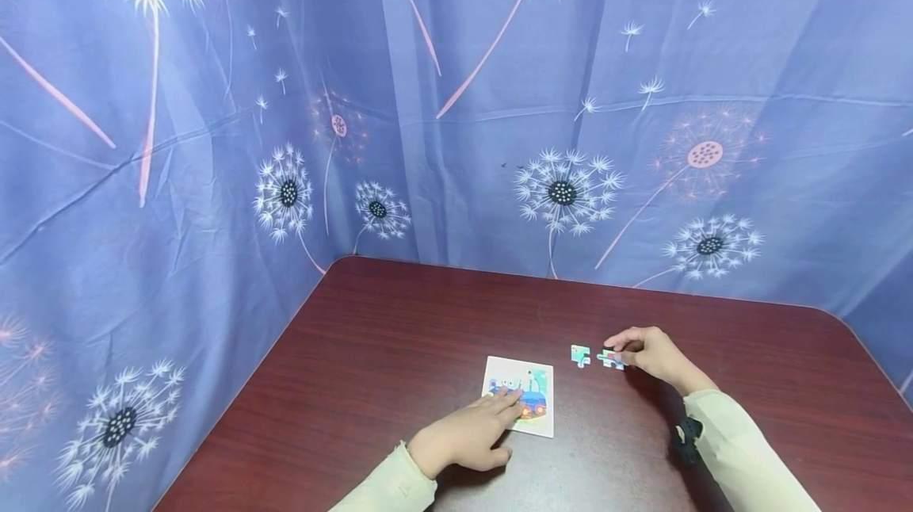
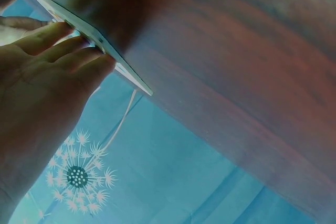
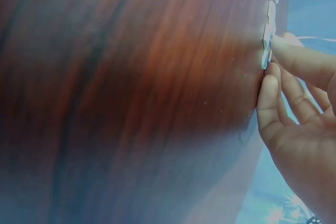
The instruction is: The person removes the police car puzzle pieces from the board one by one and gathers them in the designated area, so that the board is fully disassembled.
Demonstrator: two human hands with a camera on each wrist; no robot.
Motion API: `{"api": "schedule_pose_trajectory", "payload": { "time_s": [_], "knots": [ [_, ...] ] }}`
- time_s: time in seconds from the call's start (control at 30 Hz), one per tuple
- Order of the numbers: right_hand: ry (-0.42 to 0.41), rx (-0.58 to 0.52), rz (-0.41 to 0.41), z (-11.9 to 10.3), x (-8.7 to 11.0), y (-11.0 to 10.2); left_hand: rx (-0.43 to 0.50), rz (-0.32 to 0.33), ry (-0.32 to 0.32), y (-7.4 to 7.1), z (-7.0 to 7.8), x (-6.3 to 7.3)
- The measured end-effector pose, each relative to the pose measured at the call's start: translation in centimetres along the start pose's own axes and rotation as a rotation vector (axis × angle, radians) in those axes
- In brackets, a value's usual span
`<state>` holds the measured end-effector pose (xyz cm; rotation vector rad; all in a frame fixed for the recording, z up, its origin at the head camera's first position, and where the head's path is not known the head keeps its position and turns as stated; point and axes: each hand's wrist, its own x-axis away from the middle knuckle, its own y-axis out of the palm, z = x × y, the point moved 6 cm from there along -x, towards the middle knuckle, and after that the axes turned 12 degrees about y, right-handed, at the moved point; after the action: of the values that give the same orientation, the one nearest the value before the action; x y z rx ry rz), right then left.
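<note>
A square puzzle board (image 1: 538, 425) with a blue vehicle picture lies on the table. My left hand (image 1: 471, 429) rests on it with its fingers extended over the picture, covering the lower left part. In the left wrist view, the fingertips touch the face of the board (image 2: 134, 80). Farther right, a small jigsaw piece (image 1: 580, 355) lies flat by itself. Beside it is a second jigsaw piece (image 1: 611, 358), its right side partly hidden by my right hand (image 1: 652, 355). Thumb and fingers of that hand pinch this piece at its edge, as the right wrist view shows.
The dark red wooden table (image 1: 385, 338) has rounded far corners. A blue curtain (image 1: 471, 179) with dandelion prints hangs along its left and far edges. A dark ornament (image 1: 688, 437) sits at the right sleeve's cuff.
</note>
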<state>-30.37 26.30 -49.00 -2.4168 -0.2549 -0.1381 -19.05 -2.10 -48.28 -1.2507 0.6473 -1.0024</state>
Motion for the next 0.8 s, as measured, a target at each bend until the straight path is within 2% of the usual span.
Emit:
{"api": "schedule_pose_trajectory", "payload": {
  "time_s": [0.13,0.4,0.67,0.8],
  "knots": [
    [-0.017,-0.035,0.001,-0.1,0.0,-0.1,0.002,-0.006,0.003,-0.1,0.1,0.0],
    [-0.092,-0.091,0.019,-1.8,-0.1,0.0,0.029,-0.006,-0.025,0.1,-0.2,-0.1],
    [-0.107,-0.118,0.0,-3.5,-0.4,1.8,0.025,0.002,-0.017,0.1,-0.1,-0.1],
    [-0.164,-0.125,-0.016,-5.0,-0.3,3.2,0.011,0.006,-0.015,0.0,0.0,0.0]
  ]
}}
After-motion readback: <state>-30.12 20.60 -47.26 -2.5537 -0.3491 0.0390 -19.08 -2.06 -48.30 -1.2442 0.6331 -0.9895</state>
